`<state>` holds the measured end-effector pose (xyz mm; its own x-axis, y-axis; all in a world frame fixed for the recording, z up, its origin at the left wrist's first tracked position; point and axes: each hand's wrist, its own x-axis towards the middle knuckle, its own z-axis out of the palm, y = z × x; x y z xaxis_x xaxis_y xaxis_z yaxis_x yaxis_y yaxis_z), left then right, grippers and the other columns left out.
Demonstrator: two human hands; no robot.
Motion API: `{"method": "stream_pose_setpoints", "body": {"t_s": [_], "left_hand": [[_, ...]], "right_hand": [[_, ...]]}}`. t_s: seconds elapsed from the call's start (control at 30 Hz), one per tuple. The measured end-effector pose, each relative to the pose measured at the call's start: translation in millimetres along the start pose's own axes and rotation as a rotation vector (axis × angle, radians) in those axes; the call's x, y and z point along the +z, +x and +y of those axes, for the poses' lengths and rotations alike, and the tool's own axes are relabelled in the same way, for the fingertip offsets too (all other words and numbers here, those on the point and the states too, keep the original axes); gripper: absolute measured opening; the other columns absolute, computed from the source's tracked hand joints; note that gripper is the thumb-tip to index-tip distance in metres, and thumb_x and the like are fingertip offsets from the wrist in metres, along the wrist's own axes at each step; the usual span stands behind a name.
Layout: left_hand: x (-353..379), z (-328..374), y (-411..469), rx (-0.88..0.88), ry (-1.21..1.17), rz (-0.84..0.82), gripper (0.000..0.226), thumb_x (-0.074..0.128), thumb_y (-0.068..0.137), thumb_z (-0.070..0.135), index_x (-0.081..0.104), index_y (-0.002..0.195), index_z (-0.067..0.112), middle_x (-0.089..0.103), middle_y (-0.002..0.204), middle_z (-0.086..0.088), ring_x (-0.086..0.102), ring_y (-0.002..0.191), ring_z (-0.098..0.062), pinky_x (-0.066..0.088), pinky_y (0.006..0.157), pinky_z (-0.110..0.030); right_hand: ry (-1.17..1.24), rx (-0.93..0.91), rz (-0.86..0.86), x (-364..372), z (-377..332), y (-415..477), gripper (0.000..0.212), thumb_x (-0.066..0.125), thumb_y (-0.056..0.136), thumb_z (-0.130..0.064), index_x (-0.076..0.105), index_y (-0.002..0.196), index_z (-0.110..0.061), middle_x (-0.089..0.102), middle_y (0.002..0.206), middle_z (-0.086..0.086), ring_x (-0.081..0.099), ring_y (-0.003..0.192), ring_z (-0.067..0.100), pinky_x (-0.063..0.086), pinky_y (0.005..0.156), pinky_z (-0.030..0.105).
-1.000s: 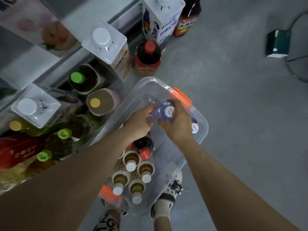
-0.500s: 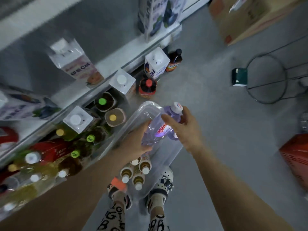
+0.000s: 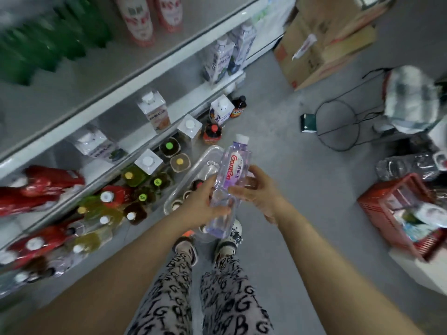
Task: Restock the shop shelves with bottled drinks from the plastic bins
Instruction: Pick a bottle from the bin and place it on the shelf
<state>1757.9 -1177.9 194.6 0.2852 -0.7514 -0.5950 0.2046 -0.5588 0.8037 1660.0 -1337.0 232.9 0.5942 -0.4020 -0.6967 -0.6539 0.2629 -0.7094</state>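
A clear purple-tinted water bottle (image 3: pixel 232 175) with a white cap and pink label is held up above the clear plastic bin (image 3: pixel 205 157) on the floor. My left hand (image 3: pixel 200 204) grips its lower half from the left. My right hand (image 3: pixel 260 189) holds its middle from the right, fingers curled round it. Several brown-capped and white-capped bottles lie in the bin, mostly hidden behind my hands. The shop shelves (image 3: pixel 135 81) rise on the left with cartons and bottles on them.
Cartons and bottles stand on the floor along the shelf base (image 3: pixel 191 126). Cardboard boxes (image 3: pixel 321 42) sit at the top right, a wire stand (image 3: pixel 338 126) beside them. A red basket (image 3: pixel 399 211) with goods is at the right. My feet (image 3: pixel 208 245) stand just behind the bin.
The bottle has come up out of the bin and tilted upright in both hands. The view has pulled back and up, showing more shelves.
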Motion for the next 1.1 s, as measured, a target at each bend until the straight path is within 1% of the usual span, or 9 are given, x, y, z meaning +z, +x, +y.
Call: {"method": "stream_pose_setpoints", "body": {"t_s": [0.07, 0.2, 0.37, 0.47, 0.7, 0.83, 0.93, 1.03, 1.1], "left_hand": [[-0.2, 18.6, -29.3, -0.001, -0.020, -0.010, 0.083, 0.080, 0.080, 0.012, 0.034, 0.143, 0.040, 0.058, 0.124, 0.022, 0.057, 0.116, -0.003, 0.051, 0.098, -0.031], [-0.6, 45.4, -85.0, 0.047, -0.047, 0.035, 0.095, 0.082, 0.074, 0.021, 0.028, 0.151, 0.037, 0.058, 0.135, 0.011, 0.054, 0.126, -0.011, 0.048, 0.104, -0.047], [11.9, 68.3, -147.1, 0.129, -0.073, 0.158, 0.082, 0.080, 0.078, 0.007, 0.037, 0.140, 0.038, 0.058, 0.132, 0.009, 0.060, 0.112, 0.001, 0.050, 0.102, -0.032], [26.8, 72.7, -186.6, 0.170, -0.060, 0.229, 0.096, 0.084, 0.068, 0.029, 0.031, 0.147, 0.042, 0.058, 0.135, 0.010, 0.059, 0.119, -0.008, 0.048, 0.105, -0.042], [66.8, 69.5, -291.6, 0.255, -0.054, 0.428, 0.075, 0.082, 0.077, 0.026, 0.039, 0.135, 0.047, 0.060, 0.132, 0.013, 0.060, 0.118, -0.005, 0.047, 0.105, -0.040], [73.4, 63.8, -352.8, 0.305, -0.034, 0.541, 0.069, 0.079, 0.081, 0.014, 0.040, 0.119, 0.057, 0.058, 0.125, 0.024, 0.061, 0.110, 0.003, 0.049, 0.100, -0.029], [71.7, 52.8, -393.4, 0.333, -0.056, 0.603, 0.070, 0.079, 0.081, 0.012, 0.041, 0.124, 0.051, 0.056, 0.124, 0.026, 0.063, 0.108, -0.003, 0.051, 0.093, -0.022], [64.2, 37.4, -433.3, 0.314, -0.083, 0.671, 0.069, 0.080, 0.081, 0.020, 0.037, 0.126, 0.050, 0.050, 0.119, 0.034, 0.058, 0.104, 0.010, 0.047, 0.087, -0.009], [57.1, 23.7, -460.2, 0.302, -0.101, 0.708, 0.073, 0.083, 0.075, 0.037, 0.042, 0.135, 0.047, 0.057, 0.125, 0.025, 0.059, 0.110, 0.005, 0.050, 0.098, -0.026]], "right_hand": [[0.010, -0.016, -0.015, 5.6, -12.0, -26.4, 0.057, 0.081, 0.078, 0.003, 0.060, 0.120, -0.029, 0.072, 0.110, 0.015, 0.069, 0.097, 0.024, 0.058, 0.076, 0.027], [-0.008, -0.052, -0.036, 16.6, -36.5, -71.8, 0.063, 0.081, 0.079, -0.001, 0.054, 0.132, -0.021, 0.067, 0.115, 0.020, 0.069, 0.094, 0.023, 0.059, 0.073, 0.027], [-0.096, -0.185, -0.061, 29.4, -60.4, -123.4, 0.061, 0.083, 0.080, -0.006, 0.047, 0.127, -0.021, 0.069, 0.111, 0.016, 0.070, 0.086, 0.021, 0.058, 0.068, 0.027], [-0.135, -0.265, -0.112, 37.1, -67.7, -157.7, 0.063, 0.083, 0.080, -0.007, 0.045, 0.129, -0.017, 0.067, 0.115, 0.014, 0.068, 0.093, 0.023, 0.053, 0.059, 0.019], [-0.218, -0.390, -0.269, 59.7, -67.6, -238.7, 0.056, 0.082, 0.080, -0.007, 0.049, 0.125, -0.017, 0.074, 0.106, 0.009, 0.073, 0.096, 0.022, 0.061, 0.083, 0.042], [-0.295, -0.438, -0.349, 90.5, -70.3, -277.7, 0.065, 0.087, 0.076, -0.014, 0.050, 0.129, -0.017, 0.075, 0.108, 0.009, 0.074, 0.097, 0.024, 0.061, 0.084, 0.045], [-0.356, -0.483, -0.398, 119.2, -73.9, -304.4, 0.066, 0.087, 0.076, -0.018, 0.050, 0.131, -0.016, 0.075, 0.109, 0.009, 0.073, 0.098, 0.024, 0.060, 0.079, 0.040], [-0.413, -0.523, -0.446, 153.2, -78.0, -331.2, 0.061, 0.087, 0.077, -0.022, 0.051, 0.126, -0.024, 0.074, 0.109, 0.005, 0.073, 0.097, 0.020, 0.059, 0.077, 0.038], [-0.458, -0.543, -0.476, 180.6, -79.3, -346.4, 0.061, 0.088, 0.076, -0.025, 0.050, 0.125, -0.027, 0.075, 0.107, 0.002, 0.074, 0.093, 0.017, 0.060, 0.080, 0.039]]}}
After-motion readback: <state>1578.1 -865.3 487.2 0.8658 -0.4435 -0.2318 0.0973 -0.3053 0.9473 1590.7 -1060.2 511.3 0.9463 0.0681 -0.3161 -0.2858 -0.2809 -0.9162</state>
